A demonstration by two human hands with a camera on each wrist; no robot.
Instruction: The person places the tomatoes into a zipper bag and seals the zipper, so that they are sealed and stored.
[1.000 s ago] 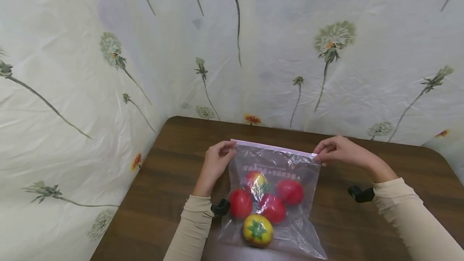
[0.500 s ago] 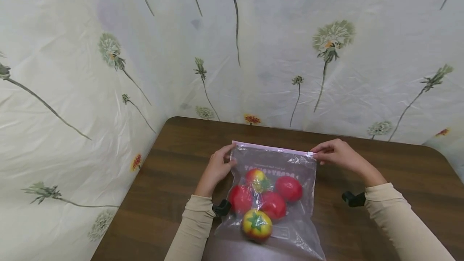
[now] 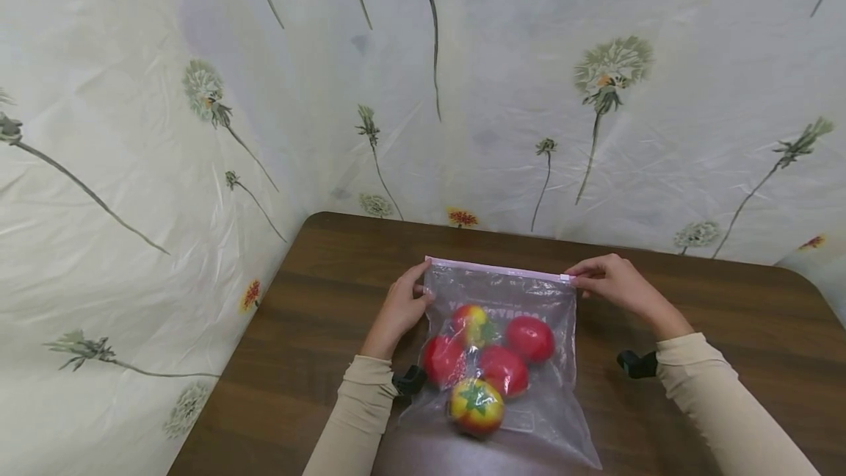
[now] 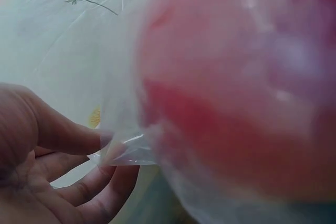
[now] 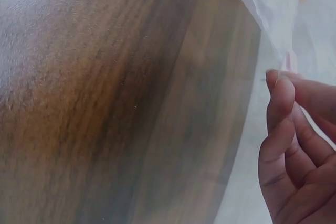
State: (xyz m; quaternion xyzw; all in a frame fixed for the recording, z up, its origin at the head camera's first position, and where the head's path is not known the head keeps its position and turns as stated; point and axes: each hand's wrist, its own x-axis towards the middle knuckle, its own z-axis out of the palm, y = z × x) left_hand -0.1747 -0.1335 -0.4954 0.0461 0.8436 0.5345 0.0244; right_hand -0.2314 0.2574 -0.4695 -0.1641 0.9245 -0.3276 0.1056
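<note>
A clear slider zip bag (image 3: pixel 562 402) with a pink zip strip (image 3: pixel 496 269) hangs between both hands over the table, its lower part toward me. Inside it are several round fruits, some plain red like this red fruit (image 3: pixel 530 339), others yellow-red with green star-shaped tops, like this yellow-red fruit (image 3: pixel 476 406). My left hand (image 3: pixel 399 307) holds the bag's upper left edge between thumb and fingers; in the left wrist view a blurred red fruit (image 4: pixel 220 87) looms beside it. My right hand (image 3: pixel 615 281) pinches the upper right corner, by the white slider (image 3: pixel 565 278).
A dark wood-grain table (image 3: pixel 317 278) with rounded corners lies underneath. Pale sheeting (image 3: pixel 489 94) printed with dandelions stands behind it and along its left side. A black wrist mount (image 3: pixel 637 364) sits at the right sleeve, another black mount (image 3: pixel 410 380) at the left.
My right hand has come slightly left with its corner, and the bag's top is less tightly stretched. The left hand's fingers now lie a little lower along the bag's edge.
</note>
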